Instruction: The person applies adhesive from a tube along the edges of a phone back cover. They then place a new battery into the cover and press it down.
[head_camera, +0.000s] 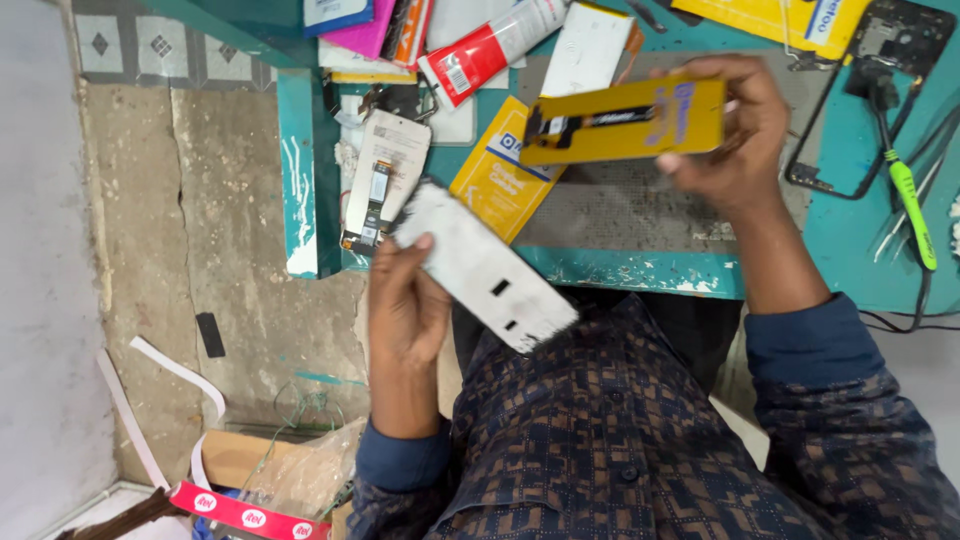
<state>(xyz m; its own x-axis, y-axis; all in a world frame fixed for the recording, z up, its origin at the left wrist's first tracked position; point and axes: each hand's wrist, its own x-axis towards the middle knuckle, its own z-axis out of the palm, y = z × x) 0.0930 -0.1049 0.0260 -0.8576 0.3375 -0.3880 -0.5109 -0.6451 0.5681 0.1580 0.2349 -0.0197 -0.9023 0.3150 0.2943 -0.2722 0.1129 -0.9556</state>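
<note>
The left hand grips a white flat panel near the body, while the right hand pinches what looks like a yellow flat part over the green table.

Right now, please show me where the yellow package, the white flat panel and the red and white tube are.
yellow package (625, 120), head view, on the middle of its yellow face.
white flat panel (485, 268), head view, on its bare middle.
red and white tube (490, 47), head view, on the tube's body.
</note>
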